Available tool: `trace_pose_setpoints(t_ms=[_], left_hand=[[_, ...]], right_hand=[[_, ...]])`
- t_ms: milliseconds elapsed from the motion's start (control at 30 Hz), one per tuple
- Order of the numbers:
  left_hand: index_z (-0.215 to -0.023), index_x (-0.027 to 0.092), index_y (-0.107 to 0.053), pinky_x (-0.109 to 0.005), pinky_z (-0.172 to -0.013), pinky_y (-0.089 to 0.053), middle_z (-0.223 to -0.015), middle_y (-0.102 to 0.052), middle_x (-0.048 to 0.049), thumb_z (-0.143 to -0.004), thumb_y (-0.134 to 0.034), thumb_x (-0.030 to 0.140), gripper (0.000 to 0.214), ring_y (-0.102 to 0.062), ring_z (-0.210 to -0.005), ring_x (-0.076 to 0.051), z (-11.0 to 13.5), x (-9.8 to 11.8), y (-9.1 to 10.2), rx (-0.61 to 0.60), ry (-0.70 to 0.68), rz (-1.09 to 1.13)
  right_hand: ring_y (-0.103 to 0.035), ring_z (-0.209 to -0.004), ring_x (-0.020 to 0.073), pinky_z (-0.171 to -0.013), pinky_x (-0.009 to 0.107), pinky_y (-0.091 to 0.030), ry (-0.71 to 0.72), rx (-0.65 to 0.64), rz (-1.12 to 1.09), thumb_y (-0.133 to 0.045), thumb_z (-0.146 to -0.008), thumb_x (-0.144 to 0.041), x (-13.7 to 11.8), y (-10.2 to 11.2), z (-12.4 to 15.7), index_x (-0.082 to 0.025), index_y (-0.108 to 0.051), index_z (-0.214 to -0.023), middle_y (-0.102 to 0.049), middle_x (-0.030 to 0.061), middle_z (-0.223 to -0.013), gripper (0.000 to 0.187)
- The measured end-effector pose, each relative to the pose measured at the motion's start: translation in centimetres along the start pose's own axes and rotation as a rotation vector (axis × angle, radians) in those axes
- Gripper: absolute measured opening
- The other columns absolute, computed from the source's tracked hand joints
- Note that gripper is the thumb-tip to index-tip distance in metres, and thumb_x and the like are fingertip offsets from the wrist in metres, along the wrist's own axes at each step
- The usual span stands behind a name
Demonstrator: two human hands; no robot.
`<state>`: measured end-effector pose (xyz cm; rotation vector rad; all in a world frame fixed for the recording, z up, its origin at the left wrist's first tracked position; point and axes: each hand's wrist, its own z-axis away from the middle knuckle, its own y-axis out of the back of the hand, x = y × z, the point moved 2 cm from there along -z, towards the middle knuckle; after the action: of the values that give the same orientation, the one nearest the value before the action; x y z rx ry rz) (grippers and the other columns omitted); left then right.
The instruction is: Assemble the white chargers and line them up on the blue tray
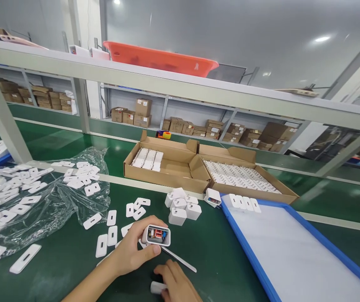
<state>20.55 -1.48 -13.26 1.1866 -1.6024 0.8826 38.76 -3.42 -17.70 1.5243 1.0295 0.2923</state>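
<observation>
My left hand (132,249) grips a white charger housing (146,240), fingers above and thumb below. Its end faces me uncovered, showing red and blue electronic parts inside. Lower down, my right hand (180,283) is curled round a small white plastic piece (158,287), partly hidden by the fingers. A thin pale stick (181,261) lies on the green table between the hands. White end plates (112,235) with rectangular slots lie left of my left hand, some partly covered by it.
Several white charger housings (177,216) stand beyond my hands. Behind them are two cardboard boxes (167,178) holding white parts. A blue-rimmed tray (245,256) with a row of white chargers occupies the right. Loose plates lie on clear plastic film (66,201) at left. A shelf beam (180,86) crosses above.
</observation>
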Motion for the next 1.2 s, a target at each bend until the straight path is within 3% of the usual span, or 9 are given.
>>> trace_pose_setpoints(t_ms=[100,167,233,333,567,767,933,1100,1200], left_hand=[[-0.106,0.020,-0.057,-0.024,-0.067,-0.036,-0.095,-0.053,-0.0034,-0.080,-0.065,0.055,0.045,-0.051,-0.078,-0.015,0.1,-0.1,-0.2,-0.010,0.014,-0.009],[-0.102,0.019,-0.054,-0.023,-0.066,-0.036,-0.092,-0.052,-0.0018,-0.078,-0.068,0.053,0.044,-0.050,-0.075,-0.014,0.2,-0.1,-0.4,-0.034,0.032,0.000],[-0.100,0.020,-0.049,-0.022,-0.064,-0.036,-0.089,-0.052,-0.0004,-0.076,-0.070,0.052,0.046,-0.048,-0.071,-0.012,0.2,-0.1,-0.8,-0.065,0.050,0.019],[-0.103,0.021,-0.041,-0.020,-0.063,-0.034,-0.085,-0.053,0.0017,-0.074,-0.073,0.051,0.053,-0.047,-0.068,-0.010,0.2,-0.1,-1.2,-0.107,0.091,0.096],[-0.106,0.024,-0.030,-0.019,-0.061,-0.036,-0.083,-0.054,0.0058,-0.070,-0.075,0.024,0.058,-0.045,-0.064,-0.007,-0.3,-0.2,-0.9,-0.052,0.233,0.180],[-0.104,0.024,-0.032,-0.020,-0.060,-0.040,-0.083,-0.057,0.0066,-0.064,-0.077,0.017,0.061,-0.048,-0.065,-0.008,-0.4,-0.2,-1.1,-0.037,0.333,0.152],[-0.103,0.023,-0.033,-0.020,-0.059,-0.038,-0.080,-0.058,0.0071,-0.061,-0.078,0.016,0.063,-0.047,-0.065,-0.009,-0.4,-0.7,-1.3,0.001,0.328,0.108],[-0.102,0.024,-0.033,-0.020,-0.061,-0.037,-0.081,-0.056,0.0065,-0.063,-0.082,0.024,0.063,-0.048,-0.065,-0.009,0.0,-1.4,-1.7,-0.003,0.296,0.134],[-0.108,0.024,-0.030,-0.021,-0.063,-0.037,-0.087,-0.055,0.0044,-0.069,-0.081,0.035,0.065,-0.048,-0.069,-0.009,0.1,-1.7,-2.1,0.009,0.271,0.219]], right_hand=[[-0.060,-0.069,0.0144,-0.064,0.021,-0.049,-0.167,0.074,-0.245,-0.038,-0.082,-0.002,0.9,3.2,-1.7,-0.019,-0.053,-0.093,-0.059,0.0026,-0.081,0.025],[-0.056,-0.060,0.0143,-0.057,0.022,-0.046,-0.263,0.162,-0.340,-0.033,-0.090,-0.010,1.2,5.8,-2.8,-0.019,-0.049,-0.105,-0.054,-0.0014,-0.070,0.024],[-0.056,-0.064,0.0145,-0.059,0.022,-0.044,-0.254,0.201,-0.360,-0.030,-0.093,-0.013,0.8,8.0,-3.9,-0.021,-0.047,-0.115,-0.054,-0.0014,-0.072,0.028],[-0.056,-0.075,0.0138,-0.065,0.023,-0.042,-0.130,0.151,-0.324,-0.032,-0.095,-0.016,-0.7,10.0,-5.2,-0.024,-0.058,-0.099,-0.055,0.0017,-0.089,0.027],[-0.054,-0.073,0.0141,-0.060,0.023,-0.038,-0.153,-0.104,-0.220,-0.059,-0.087,-0.021,-1.6,9.1,-7.2,-0.023,-0.064,-0.084,-0.050,-0.0008,-0.083,0.006],[-0.056,-0.069,0.0156,-0.061,0.027,-0.045,-0.052,-0.154,-0.047,-0.046,-0.095,-0.020,-1.5,8.6,-6.9,-0.020,-0.058,-0.088,-0.051,0.0025,-0.091,0.013],[-0.057,-0.072,0.0204,-0.063,0.034,-0.050,0.090,-0.069,0.101,-0.030,-0.097,-0.016,-1.5,7.8,-6.2,-0.016,-0.054,-0.095,-0.053,0.0090,-0.096,0.024],[-0.054,-0.066,0.0164,-0.061,0.029,-0.048,0.088,-0.036,-0.135,-0.036,-0.097,-0.021,-0.9,8.2,-6.2,-0.019,-0.056,-0.089,-0.052,0.0042,-0.087,0.021],[-0.059,-0.076,0.0147,-0.069,0.026,-0.049,0.069,0.063,-0.376,-0.035,-0.099,-0.020,-0.1,8.3,-6.1,-0.022,-0.058,-0.100,-0.057,0.0033,-0.089,0.024]])
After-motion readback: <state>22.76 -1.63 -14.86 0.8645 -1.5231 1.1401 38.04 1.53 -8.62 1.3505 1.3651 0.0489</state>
